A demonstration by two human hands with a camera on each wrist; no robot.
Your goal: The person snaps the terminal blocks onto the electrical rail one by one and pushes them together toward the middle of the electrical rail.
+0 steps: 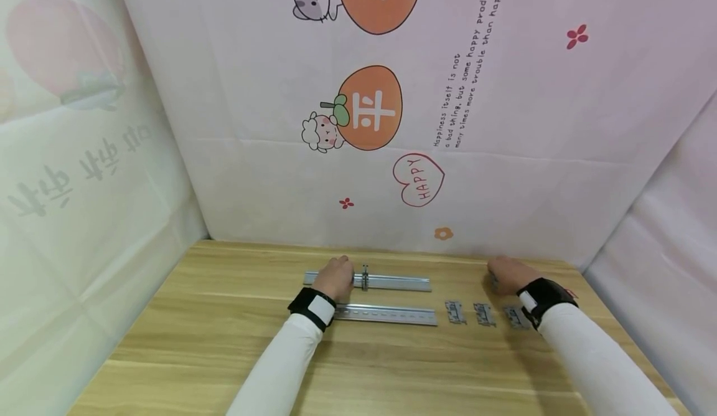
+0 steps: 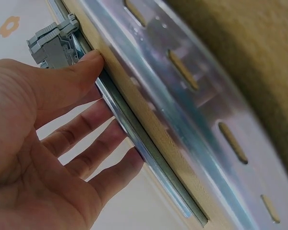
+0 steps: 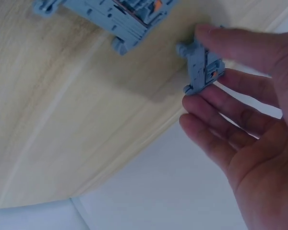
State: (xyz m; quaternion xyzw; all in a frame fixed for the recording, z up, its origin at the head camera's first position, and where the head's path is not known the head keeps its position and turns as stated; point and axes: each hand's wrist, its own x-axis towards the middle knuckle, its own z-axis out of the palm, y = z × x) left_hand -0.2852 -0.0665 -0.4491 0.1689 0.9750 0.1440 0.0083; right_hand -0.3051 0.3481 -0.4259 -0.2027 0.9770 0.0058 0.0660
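Note:
My left hand (image 1: 336, 279) grips the farther metal DIN rail (image 1: 398, 283), thumb on the near side and fingers along the far edge. Just right of that hand, a grey terminal block (image 1: 365, 277) stands on the rail; it shows beyond the thumb in the left wrist view. Off to the right, my right hand (image 1: 511, 274) pinches another grey terminal block (image 3: 204, 67) between thumb and fingertips, close to the tabletop. Small orange parts show on that block. The nearer slotted DIN rail (image 1: 386, 315) lies parallel to the first, its left end hidden by my left wrist.
Three loose terminal blocks lie in a row right of the nearer rail: a left one (image 1: 455, 312), a middle one (image 1: 484, 314), and one (image 1: 516, 317) partly under my right wrist. A printed white cloth (image 1: 269, 192) rises behind the wooden table (image 1: 364, 366).

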